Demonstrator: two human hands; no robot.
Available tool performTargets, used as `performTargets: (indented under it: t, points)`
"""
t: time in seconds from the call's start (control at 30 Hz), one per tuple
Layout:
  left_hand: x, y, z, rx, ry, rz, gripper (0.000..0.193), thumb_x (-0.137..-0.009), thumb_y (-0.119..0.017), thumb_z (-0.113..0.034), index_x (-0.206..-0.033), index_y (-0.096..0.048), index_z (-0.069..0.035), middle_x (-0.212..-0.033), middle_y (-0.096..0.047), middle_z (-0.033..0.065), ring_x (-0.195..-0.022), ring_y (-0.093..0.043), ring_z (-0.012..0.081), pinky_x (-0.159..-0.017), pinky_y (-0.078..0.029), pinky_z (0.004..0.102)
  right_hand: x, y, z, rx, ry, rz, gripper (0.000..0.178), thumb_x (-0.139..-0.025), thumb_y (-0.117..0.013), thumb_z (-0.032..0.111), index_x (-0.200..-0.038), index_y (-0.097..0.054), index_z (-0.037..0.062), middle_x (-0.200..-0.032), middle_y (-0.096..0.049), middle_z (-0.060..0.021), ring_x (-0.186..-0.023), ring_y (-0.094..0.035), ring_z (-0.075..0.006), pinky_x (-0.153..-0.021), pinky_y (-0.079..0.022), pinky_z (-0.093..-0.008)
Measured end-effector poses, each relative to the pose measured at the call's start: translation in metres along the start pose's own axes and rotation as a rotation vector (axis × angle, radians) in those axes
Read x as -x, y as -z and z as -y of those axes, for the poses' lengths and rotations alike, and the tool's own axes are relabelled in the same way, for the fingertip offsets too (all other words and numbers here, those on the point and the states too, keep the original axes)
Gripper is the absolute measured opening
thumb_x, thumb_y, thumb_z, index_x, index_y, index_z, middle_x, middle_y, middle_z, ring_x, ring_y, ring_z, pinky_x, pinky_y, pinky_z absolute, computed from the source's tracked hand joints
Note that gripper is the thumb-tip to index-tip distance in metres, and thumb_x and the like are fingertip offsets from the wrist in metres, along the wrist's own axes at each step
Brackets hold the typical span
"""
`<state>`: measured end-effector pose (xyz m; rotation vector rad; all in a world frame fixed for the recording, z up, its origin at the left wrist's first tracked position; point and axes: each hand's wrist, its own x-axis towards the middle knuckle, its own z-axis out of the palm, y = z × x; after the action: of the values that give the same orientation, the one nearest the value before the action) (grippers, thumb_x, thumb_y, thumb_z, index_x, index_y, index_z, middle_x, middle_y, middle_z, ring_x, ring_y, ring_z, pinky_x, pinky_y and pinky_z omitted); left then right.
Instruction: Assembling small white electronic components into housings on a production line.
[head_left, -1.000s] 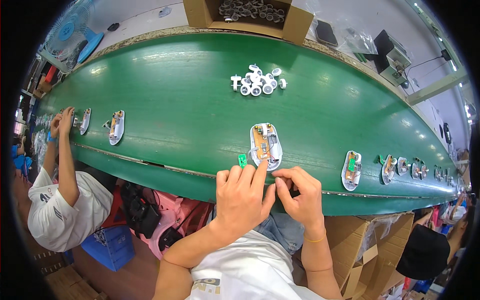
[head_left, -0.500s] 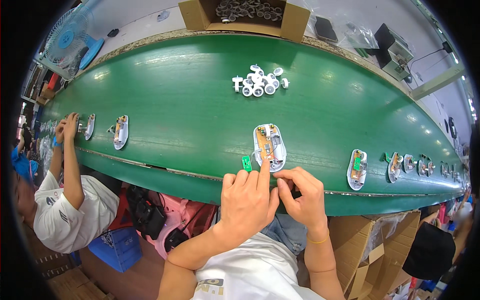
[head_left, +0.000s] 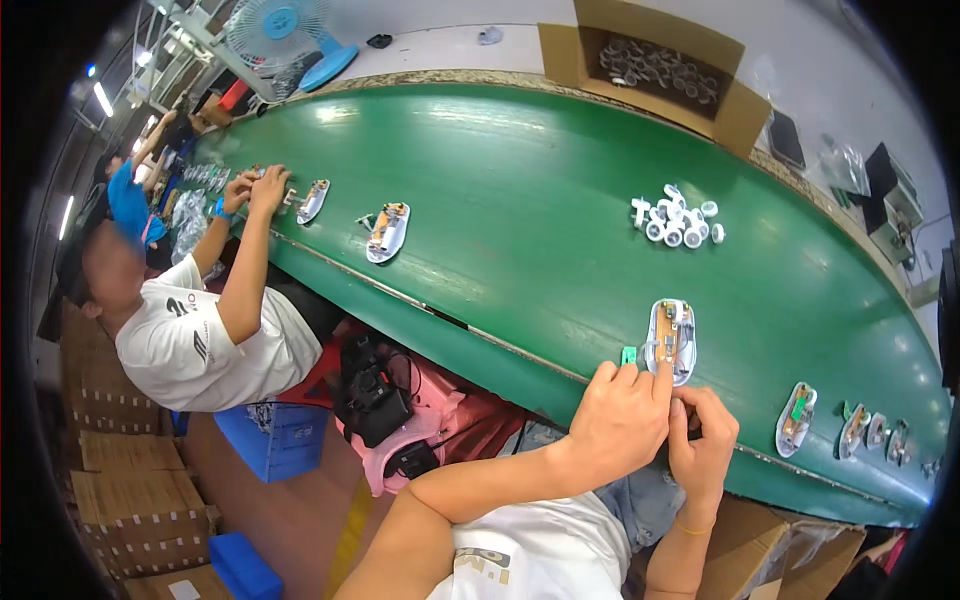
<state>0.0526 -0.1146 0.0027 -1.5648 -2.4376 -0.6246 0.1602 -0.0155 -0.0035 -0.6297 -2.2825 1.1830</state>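
Note:
An opened computer mouse (head_left: 657,350), a pale half-shell with an orange circuit board and a white scroll wheel, lies on the green belt in front of me. My left hand (head_left: 622,418) reaches its index finger onto the near end of the board; the other fingers are bent, and no object shows in them. A small green circuit board (head_left: 628,356) sits just left of the mouse, beyond my left knuckles. Close against the near end of the shell, my right hand (head_left: 704,440) is closed, thumb and index finger together. What lies between those fingertips is hidden.
White scroll wheels (head_left: 674,232) form a pile farther along the green belt (head_left: 480,200). Other opened mice (head_left: 388,235) lie left and right. A cardboard box (head_left: 655,75) of wheels stands beyond the belt. At left, another person (head_left: 215,330) works beside a blue crate (head_left: 272,440).
My view has swung left, so the belt and my hands appear farther right. My left index finger stays on the mouse, and my right hand stays closed at its near end.

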Motion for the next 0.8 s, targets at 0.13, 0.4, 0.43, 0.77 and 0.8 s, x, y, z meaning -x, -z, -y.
performTargets:
  t: [0.13, 0.4, 0.43, 0.77, 0.8]
  points:
    - [0.002, -0.002, 0.004, 0.044, -0.001, -0.031, 0.041, -0.086, -0.066, -0.018, -0.120, -0.065, 0.005, -0.079, -0.061, 0.0072, -0.068, -0.051, 0.0200, -0.067, -0.039, 0.0320, 0.000, -0.002, 0.002, 0.017, -0.003, -0.028, 0.013, -0.083, -0.066, -0.005, -0.094, -0.071, -0.0013, -0.076, -0.062, -0.0060, -0.059, -0.045, -0.0152, -0.054, -0.038, -0.0269]
    - [0.020, 0.007, 0.017, 0.369, -0.050, -0.152, 0.028, -0.089, -0.065, -0.015, -0.114, -0.066, -0.002, -0.084, -0.060, 0.0065, -0.070, -0.051, 0.0208, -0.071, -0.040, 0.0319, 0.005, 0.002, -0.025, -0.074, -0.234, -0.104, 0.006, -0.087, -0.062, -0.002, -0.085, -0.067, -0.0003, -0.072, -0.061, -0.0041, -0.059, -0.044, -0.0123, -0.055, -0.035, -0.0250]
    - [0.024, 0.007, 0.020, 0.395, -0.049, -0.151, 0.026, -0.089, -0.065, -0.014, -0.112, -0.066, -0.003, -0.086, -0.061, 0.0064, -0.072, -0.052, 0.0211, -0.072, -0.040, 0.0318, 0.005, 0.003, -0.029, -0.084, -0.172, -0.120, 0.006, -0.087, -0.063, -0.001, -0.088, -0.068, 0.0000, -0.080, -0.063, -0.0058, -0.063, -0.046, -0.0133, -0.058, -0.038, -0.0261]
    - [0.032, -0.014, 0.027, 0.598, -0.074, -0.244, 0.028, -0.084, -0.066, -0.009, -0.112, -0.065, -0.005, -0.107, -0.062, 0.0095, -0.094, -0.057, 0.0251, -0.082, -0.044, 0.0335, -0.019, 0.013, -0.017, 0.199, 0.231, 0.161, 0.051, -0.074, -0.067, -0.003, -0.124, -0.065, 0.0053, -0.132, -0.057, -0.0125, -0.110, -0.058, -0.0279, -0.081, -0.047, -0.0359]
    - [0.027, -0.013, 0.029, 0.573, -0.052, -0.279, 0.029, -0.084, -0.066, -0.009, -0.113, -0.065, -0.004, -0.110, -0.062, 0.0107, -0.099, -0.057, 0.0265, -0.085, -0.044, 0.0339, -0.022, 0.011, -0.017, 0.234, 0.263, 0.136, 0.053, -0.073, -0.068, -0.003, -0.124, -0.064, 0.0053, -0.125, -0.059, -0.0116, -0.102, -0.060, -0.0251, -0.079, -0.048, -0.0341]
